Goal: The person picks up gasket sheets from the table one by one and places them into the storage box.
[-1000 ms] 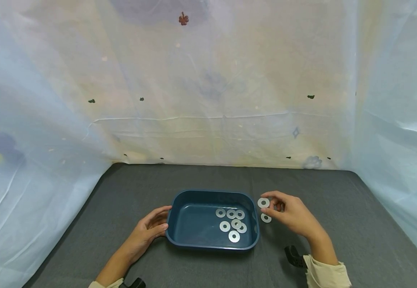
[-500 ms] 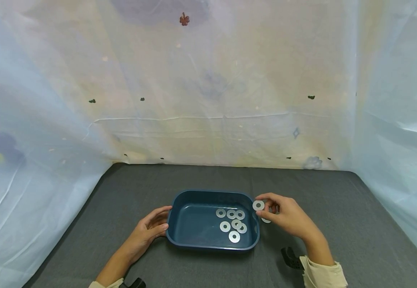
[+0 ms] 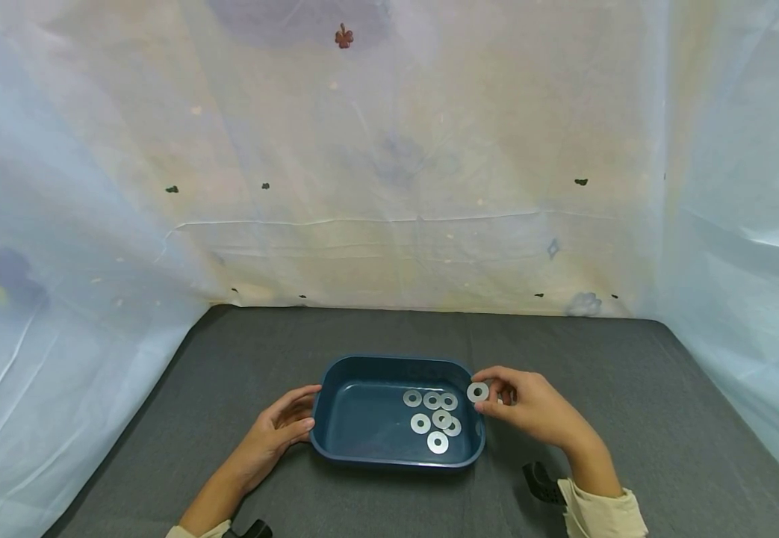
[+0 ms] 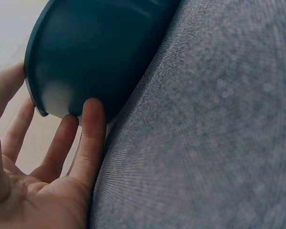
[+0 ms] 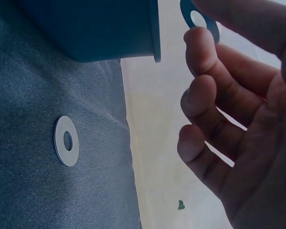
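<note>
A dark blue tray (image 3: 369, 426) sits on the grey cloth, and several flat metal washers (image 3: 431, 444) lie in its right half, some overlapping. My left hand (image 3: 273, 432) rests against the tray's left end; in the left wrist view, its extended fingers (image 4: 90, 143) touch the end wall and rim. Between thumb and forefinger my right hand (image 3: 538, 407) pinches another washer (image 3: 471, 394), held at the tray's right rim. The right wrist view shows this washer (image 5: 212, 31) partly covered by fingers. A loose washer (image 5: 65, 157) lies on the cloth beside the tray, mostly hidden by the right hand in the head view.
Grey cloth (image 3: 281, 336) covers the table around the tray. Pale patterned sheets (image 3: 416, 149) hang behind the table and along both sides. A black wrist strap (image 3: 542, 482) is on the right arm, near a cream sleeve.
My right hand has moved left and slightly nearer with the pinched washer, from beside the tray to its right rim. The left hand and tray have stayed put.
</note>
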Motion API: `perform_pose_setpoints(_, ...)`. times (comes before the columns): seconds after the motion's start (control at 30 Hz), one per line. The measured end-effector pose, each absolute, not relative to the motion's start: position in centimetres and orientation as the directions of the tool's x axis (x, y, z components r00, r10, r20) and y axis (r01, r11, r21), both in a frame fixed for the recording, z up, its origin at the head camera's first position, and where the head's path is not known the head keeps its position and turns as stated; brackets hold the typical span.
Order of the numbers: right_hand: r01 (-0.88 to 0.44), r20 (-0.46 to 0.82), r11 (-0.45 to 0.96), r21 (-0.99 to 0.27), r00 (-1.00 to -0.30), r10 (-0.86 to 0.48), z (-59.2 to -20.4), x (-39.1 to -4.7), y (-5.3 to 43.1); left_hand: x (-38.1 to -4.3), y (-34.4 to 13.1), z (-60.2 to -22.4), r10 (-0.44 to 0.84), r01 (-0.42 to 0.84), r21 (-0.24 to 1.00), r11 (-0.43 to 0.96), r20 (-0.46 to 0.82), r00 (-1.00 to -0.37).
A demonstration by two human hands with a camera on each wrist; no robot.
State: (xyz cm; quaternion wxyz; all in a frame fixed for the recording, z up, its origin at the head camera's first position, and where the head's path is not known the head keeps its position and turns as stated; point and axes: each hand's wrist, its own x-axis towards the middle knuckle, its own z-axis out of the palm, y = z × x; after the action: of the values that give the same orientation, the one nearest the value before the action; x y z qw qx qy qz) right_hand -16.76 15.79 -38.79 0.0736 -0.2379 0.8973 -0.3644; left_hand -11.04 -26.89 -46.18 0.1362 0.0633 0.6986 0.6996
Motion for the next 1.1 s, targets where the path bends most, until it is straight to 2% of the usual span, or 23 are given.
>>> perform_pose_setpoints(0.3,-0.375,-0.031,0.603,-0.705,-0.832,-0.554,-39.0,-16.9,16.0,-11.0,-26.7,-46.0,0.268,-0.113,0.993,0.014,-0.113,-0.957)
perform_pose_setpoints(0.8,-0.345,-0.030,0.632,-0.694,-0.863,-0.504,-39.0,-17.0,16.4,-11.0,-26.9,-46.1,0.294,-0.058,0.998,0.014,-0.060,-0.954)
perform_pose_setpoints(1.1,-0.335,0.006,0.618,-0.711,-0.882,-0.472,-39.2,-17.0,17.5,-11.0,-26.8,-46.2,0.281,-0.083,0.996,0.011,-0.083,-0.956)
